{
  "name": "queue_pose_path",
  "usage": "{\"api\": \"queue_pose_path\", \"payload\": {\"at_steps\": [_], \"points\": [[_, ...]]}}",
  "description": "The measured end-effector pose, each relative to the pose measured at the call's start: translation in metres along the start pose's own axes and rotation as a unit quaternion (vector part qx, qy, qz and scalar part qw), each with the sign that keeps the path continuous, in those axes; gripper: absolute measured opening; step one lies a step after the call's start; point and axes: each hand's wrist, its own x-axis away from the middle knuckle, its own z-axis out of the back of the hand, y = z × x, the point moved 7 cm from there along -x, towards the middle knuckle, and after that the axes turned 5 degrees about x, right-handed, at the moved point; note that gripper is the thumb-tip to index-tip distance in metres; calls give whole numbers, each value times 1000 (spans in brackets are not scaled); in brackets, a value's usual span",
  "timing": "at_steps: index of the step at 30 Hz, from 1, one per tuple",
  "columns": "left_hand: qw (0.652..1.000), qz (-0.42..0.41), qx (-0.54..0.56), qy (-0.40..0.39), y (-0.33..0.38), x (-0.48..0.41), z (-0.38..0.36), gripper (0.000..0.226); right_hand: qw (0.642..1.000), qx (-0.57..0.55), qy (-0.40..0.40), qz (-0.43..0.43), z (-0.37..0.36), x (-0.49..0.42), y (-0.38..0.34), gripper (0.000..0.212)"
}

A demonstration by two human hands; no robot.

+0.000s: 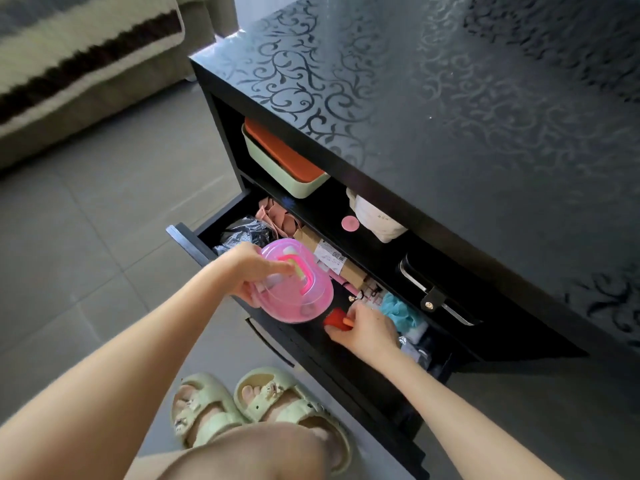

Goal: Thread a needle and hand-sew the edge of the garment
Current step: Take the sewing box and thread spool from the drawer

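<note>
Supply-gathering step: left hand (pixel 250 271) grips pink plastic box (pixel 300 303), right hand (pixel 369 332) pinches red object (pixel 333 322); next likely lifting both out.

Glossy black cabinet top (pixel 450 98); translucent pink plastic box (pixel 298 289).

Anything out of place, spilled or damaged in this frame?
Nothing looks spilled or broken. The open drawer is crammed with a black bag, a cardboard box, pink cloth and more: messy, not wrong.
</note>
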Motion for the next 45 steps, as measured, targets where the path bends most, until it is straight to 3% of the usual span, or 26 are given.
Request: {"api": "queue_pose_path", "payload": {"at_steps": [3,8,13,17,23,28,45], "points": [[999,-29,1,44,14,54,22,57,996,-49,62,41,60,45,-12,40],[988,-55,119,84,32,145,38,60,967,-107,206,106,153,123,-20,35],[975,-91,183,91,58,218,36,68,939,-150,286,121,210,179,-4,33],[967,-128,200,90,87,252,28,60,928,-145,320,123,246,200,10,35],[962,-158,211,76,128,269,-2,38,928,-119,341,92,289,199,41,33],[955,-164,242,57,164,249,-34,61,932,-73,351,45,312,183,79,36],[956,-168,229,78,255,162,-100,79,941,-10,338,6,353,92,141,36]]}}
